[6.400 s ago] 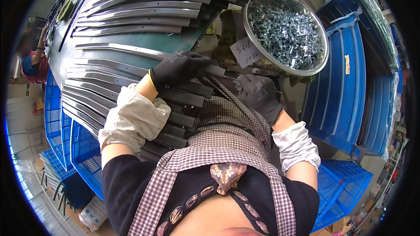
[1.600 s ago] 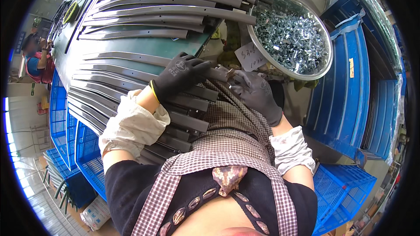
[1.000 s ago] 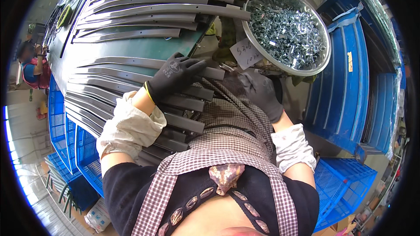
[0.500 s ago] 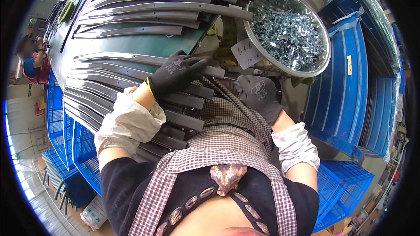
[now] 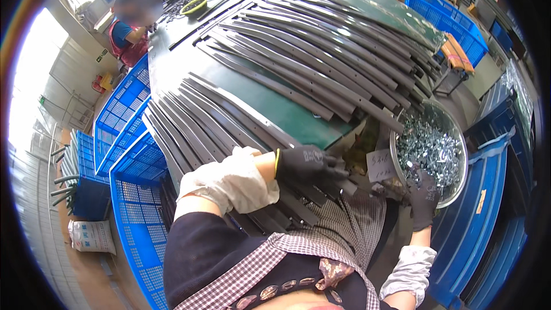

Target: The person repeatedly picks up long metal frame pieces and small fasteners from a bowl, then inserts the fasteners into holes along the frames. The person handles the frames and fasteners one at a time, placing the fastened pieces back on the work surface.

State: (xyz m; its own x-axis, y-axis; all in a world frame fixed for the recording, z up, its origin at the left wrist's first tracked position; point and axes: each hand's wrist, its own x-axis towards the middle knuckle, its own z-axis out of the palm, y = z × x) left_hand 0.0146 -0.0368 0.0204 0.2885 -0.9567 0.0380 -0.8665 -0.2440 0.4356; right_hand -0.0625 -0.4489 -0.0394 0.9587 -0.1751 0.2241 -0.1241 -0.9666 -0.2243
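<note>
My left hand [image 5: 307, 167], in a dark work glove, is closed around a dark grey strip close to its near end. The end of that strip [image 5: 348, 187] sticks out past the fingers. Other long dark strips [image 5: 221, 129] lie side by side under and beside my left forearm. My right hand [image 5: 423, 198], gloved too, reaches over the near rim of a round clear bowl [image 5: 462, 175]. Its fingertips touch the heap of small shiny metal clips [image 5: 430, 143] inside. Whether they grip a clip cannot be made out.
A second row of dark strips [image 5: 321, 60] covers the green table [image 5: 313, 131]. A paper label [image 5: 379, 166] hangs at the bowl's left. Blue crates [image 5: 135, 195] stand at left, blue panels [image 5: 468, 224] at right. Another person [image 5: 127, 34] works at the far left, near a green basket [image 5: 194, 7].
My right hand has left the strip's end and moved right into the bowl of clips. My left hand still holds the strip. The view has turned, showing more of the table.
</note>
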